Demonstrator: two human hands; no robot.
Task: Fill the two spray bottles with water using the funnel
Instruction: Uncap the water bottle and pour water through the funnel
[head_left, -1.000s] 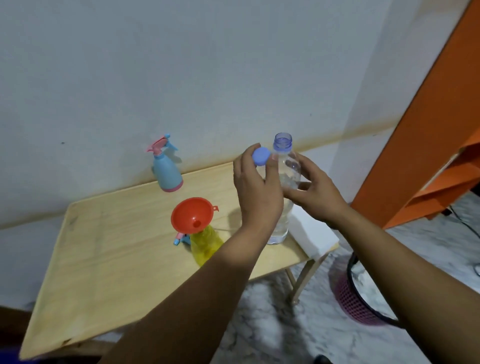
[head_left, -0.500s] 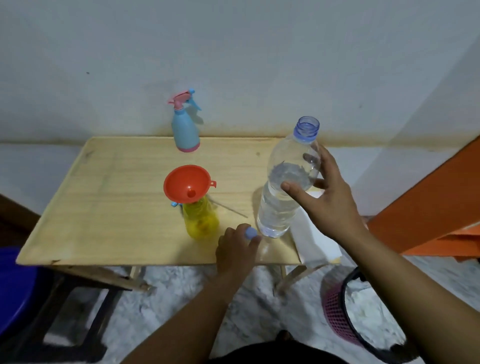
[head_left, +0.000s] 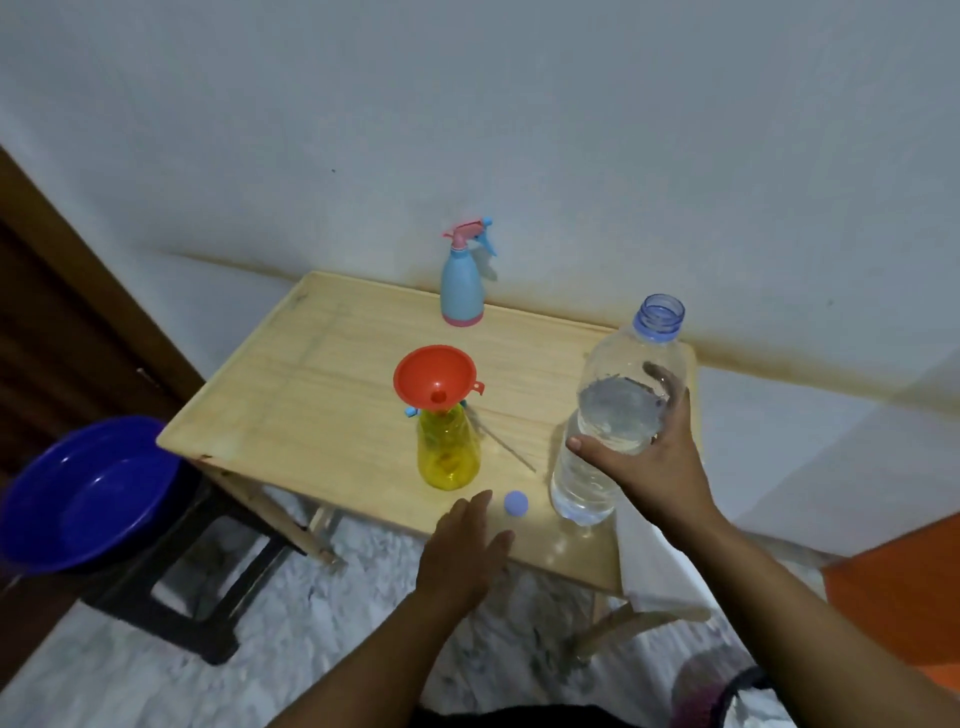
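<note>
A yellow spray bottle (head_left: 449, 452) without its sprayer head stands mid-table, an orange funnel (head_left: 435, 375) seated in its neck. A blue spray bottle (head_left: 462, 287) with a pink sprayer head stands at the table's back edge by the wall. My right hand (head_left: 655, 457) grips a clear, uncapped water bottle (head_left: 615, 415), roughly half full, lifted and tilted slightly above the table's right side. Its blue cap (head_left: 516, 503) lies on the table near the front edge. My left hand (head_left: 465, 545) hovers just left of the cap, fingers straight and holding nothing.
The wooden table (head_left: 311, 395) stands against a white wall. A blue basin (head_left: 88, 493) sits on a dark stool at the left. A white cloth (head_left: 649, 566) hangs over the table's right front corner. A pink-rimmed bin (head_left: 717, 691) is on the floor, an orange shelf (head_left: 898, 587) at the right.
My left hand carried the blue cap down from the bottle's mouth, set it on the table and let go. My right hand lifted the open bottle.
</note>
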